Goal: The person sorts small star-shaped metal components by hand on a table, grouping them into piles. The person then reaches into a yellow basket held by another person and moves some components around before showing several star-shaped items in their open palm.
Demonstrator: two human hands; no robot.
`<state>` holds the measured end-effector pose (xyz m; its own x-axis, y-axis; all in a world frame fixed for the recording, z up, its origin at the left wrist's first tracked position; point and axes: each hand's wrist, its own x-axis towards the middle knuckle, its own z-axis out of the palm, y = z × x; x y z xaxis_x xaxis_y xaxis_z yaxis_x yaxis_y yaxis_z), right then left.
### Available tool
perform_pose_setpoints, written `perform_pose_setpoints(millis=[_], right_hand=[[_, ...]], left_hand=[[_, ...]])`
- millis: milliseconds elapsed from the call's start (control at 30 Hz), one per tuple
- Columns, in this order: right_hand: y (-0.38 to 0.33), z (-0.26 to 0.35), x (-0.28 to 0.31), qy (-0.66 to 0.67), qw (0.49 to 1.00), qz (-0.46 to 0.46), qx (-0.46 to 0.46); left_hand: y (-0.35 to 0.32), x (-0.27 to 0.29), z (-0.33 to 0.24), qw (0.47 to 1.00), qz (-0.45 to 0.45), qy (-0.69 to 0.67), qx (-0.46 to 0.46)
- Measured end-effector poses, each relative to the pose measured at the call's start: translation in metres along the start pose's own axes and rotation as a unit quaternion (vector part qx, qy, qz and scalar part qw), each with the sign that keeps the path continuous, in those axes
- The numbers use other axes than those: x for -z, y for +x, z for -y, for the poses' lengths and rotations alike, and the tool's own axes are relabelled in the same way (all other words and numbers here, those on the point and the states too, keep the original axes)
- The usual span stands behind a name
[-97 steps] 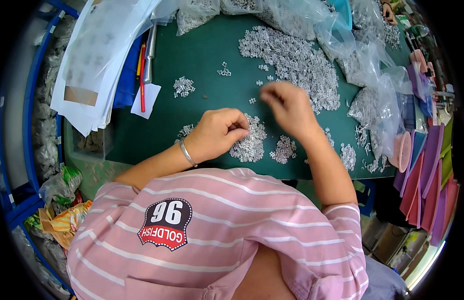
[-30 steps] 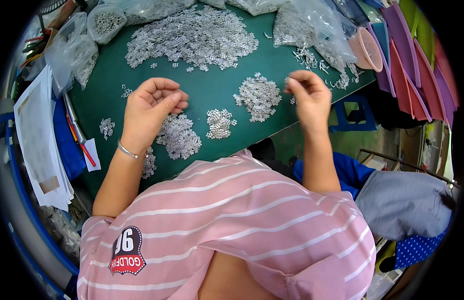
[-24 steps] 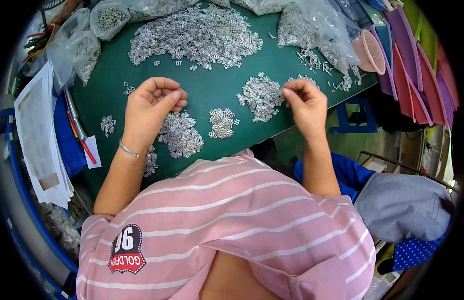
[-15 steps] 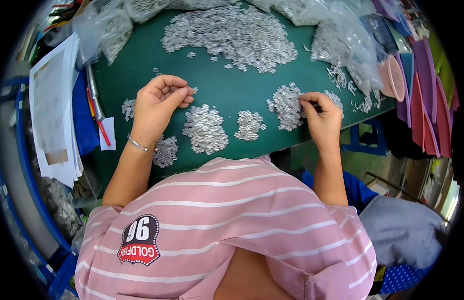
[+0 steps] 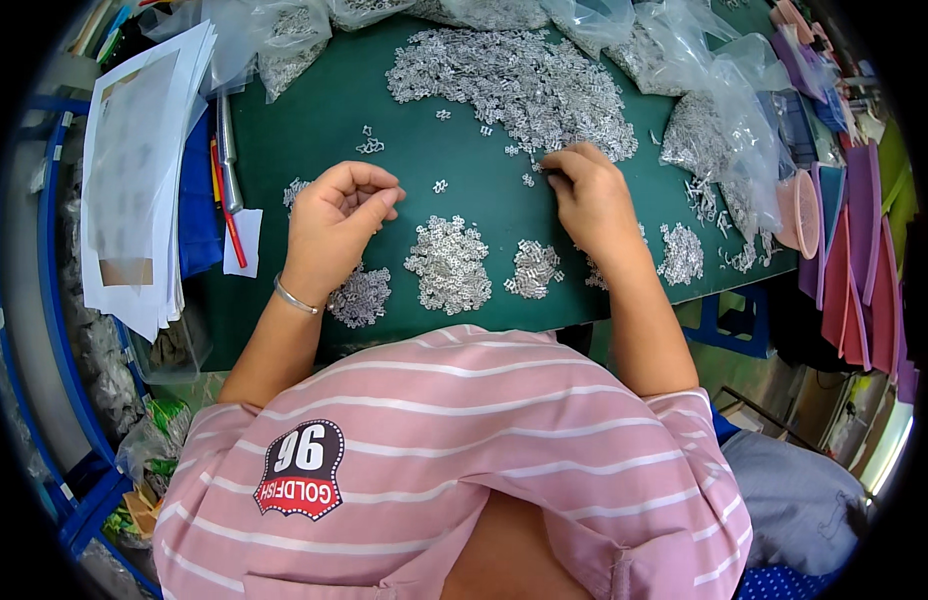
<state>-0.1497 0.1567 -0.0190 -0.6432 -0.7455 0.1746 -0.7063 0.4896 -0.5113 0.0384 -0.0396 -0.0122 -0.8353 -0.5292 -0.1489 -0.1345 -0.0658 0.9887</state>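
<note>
My left hand hovers over the left of the green table. Its thumb and fingertips are pressed together, and whatever they may hold is too small to see. A single small silver metal piece lies just to its right. At the near edge of the large heap of silver metal pieces, my right hand has thumb and index finger closed in a pinch. A loose piece lies by those fingertips. In front of me sit smaller piles, among them a wide pile and a small pile.
Clear plastic bags of metal pieces line the far and right edges. On the left are stacked papers, a red pen and a metal tool. A pink round dish and coloured bins stand right.
My right hand has gone from a near pile on the right to the edge of the large heap. The left hand stays pinched. The whole view has shifted slightly.
</note>
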Motion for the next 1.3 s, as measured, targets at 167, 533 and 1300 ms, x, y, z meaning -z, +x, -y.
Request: perform_pose_setpoints(millis=[167,533,1300], right_hand=[[0.000,0.002,-0.006,-0.020,0.999,-0.033,-0.002],[-0.003,0.018,-0.001,0.087,0.996,0.002,-0.027],[-0.043,0.010,0.043,0.132,0.990,-0.005,-0.053]], left_hand=[[0.000,0.004,0.004,1.000,-0.018,-0.005,-0.014],[-0.003,0.004,0.008,0.999,-0.010,-0.011,-0.035],[-0.006,0.009,0.012,0.999,-0.020,-0.011,-0.040]])
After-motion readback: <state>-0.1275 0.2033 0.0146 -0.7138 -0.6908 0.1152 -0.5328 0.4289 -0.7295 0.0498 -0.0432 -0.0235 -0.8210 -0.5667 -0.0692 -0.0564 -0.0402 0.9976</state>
